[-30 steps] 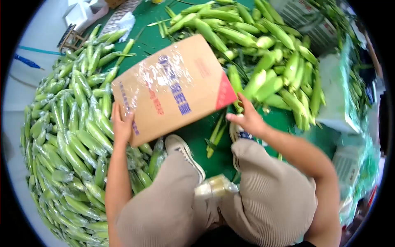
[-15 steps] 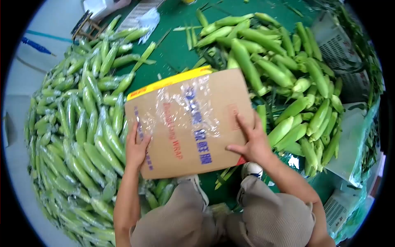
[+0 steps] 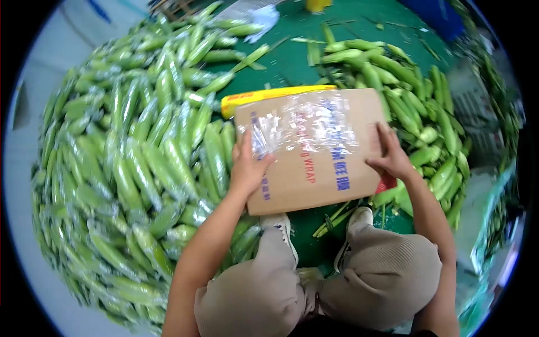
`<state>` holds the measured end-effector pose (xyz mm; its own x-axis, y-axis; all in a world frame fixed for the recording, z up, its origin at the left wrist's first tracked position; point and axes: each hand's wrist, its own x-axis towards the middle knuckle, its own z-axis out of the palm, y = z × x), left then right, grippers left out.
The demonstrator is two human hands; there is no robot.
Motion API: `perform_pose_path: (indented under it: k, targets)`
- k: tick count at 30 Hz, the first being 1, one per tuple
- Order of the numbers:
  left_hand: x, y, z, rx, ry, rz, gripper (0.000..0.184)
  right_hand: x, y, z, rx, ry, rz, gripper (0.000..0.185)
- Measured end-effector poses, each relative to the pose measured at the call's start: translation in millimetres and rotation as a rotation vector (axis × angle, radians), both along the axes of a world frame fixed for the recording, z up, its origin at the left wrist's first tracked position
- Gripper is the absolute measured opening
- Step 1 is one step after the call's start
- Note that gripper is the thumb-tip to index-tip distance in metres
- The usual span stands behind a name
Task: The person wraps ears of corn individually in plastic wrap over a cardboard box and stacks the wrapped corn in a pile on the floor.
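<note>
A brown cardboard box (image 3: 292, 191) printed with blue characters and the red word WRAP is held in front of my knees. Crumpled clear film glints across its upper face. My left hand (image 3: 250, 168) grips the left side, thumb on the top face. On the opposite side, my right hand (image 3: 392, 156) has its thumb on the face and its fingers along the edge. Behind the far edge shows a long yellow carton (image 3: 230, 104), partly hidden by the box. Whether it touches the box I cannot tell.
Film-wrapped corn ears (image 3: 129, 174) form a big heap at my left. Unwrapped green corn (image 3: 432, 140) is piled at right, beside a white crate (image 3: 477, 106) and loose husks. A pale blue plastic bag (image 3: 263, 21) lies on the green floor (image 3: 297, 62). My shoes (image 3: 359, 219) stand below the box.
The camera view has swung left, so both corn heaps appear farther right. The box has shifted right over my feet, still between both hands.
</note>
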<state>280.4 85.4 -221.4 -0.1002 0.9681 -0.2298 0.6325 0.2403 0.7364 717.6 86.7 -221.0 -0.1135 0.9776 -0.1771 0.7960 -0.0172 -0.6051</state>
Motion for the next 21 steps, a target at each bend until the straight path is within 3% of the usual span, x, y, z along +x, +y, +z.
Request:
perform_pose_path:
  k: [2, 4, 6, 8, 9, 11, 13, 15, 17, 19, 20, 21]
  targets:
    - [-5, -2, -10, 0.032, 0.043, -0.017, 0.096, -8, -4, -15, 0.105, 0.022, -0.157, 0.101]
    - [-9, -6, -16, 0.108, 0.042, -0.047, 0.095, -36, -25, 12, 0.034, 0.001, -0.375, 0.091]
    - [-19, -3, -26, 0.171, 0.011, -0.075, 0.093, -36, -63, 13, 0.148, 0.054, -0.372, 0.081]
    - [-20, -6, -42, 0.231, -0.061, -0.038, 0.091, -35, -96, -27, 0.354, -0.009, -0.399, 0.074]
    - [-19, -9, -49, 0.207, -0.145, -0.022, 0.089, -37, -103, -43, 0.397, 0.155, -0.534, 0.059]
    - [-20, -6, -48, 0.173, -0.288, 0.010, 0.086, -30, -98, -50, 0.455, 0.124, -0.565, 0.051]
    - [-10, -5, -47, 0.164, -0.207, 0.030, 0.081, -22, -80, -68, 0.546, 0.170, -0.579, 0.036]
    - [14, -6, -24, 0.080, -0.165, 0.043, 0.074, 3, -50, -74, 0.574, 0.209, -0.552, 0.036]
    - [27, -6, -32, 0.152, -0.104, 0.051, 0.073, 14, -33, -65, 0.517, 0.231, -0.501, 0.040]
    - [33, -4, -24, 0.144, -0.126, 0.076, 0.078, 23, -22, -50, 0.449, 0.132, -0.406, 0.044]
    - [34, -6, -16, 0.212, 0.002, 0.042, 0.080, 21, -22, -36, 0.512, -0.298, -0.278, 0.058]
    - [35, -10, -11, 0.283, 0.130, 0.014, 0.082, 18, -19, -24, 0.461, -0.208, -0.177, 0.068]
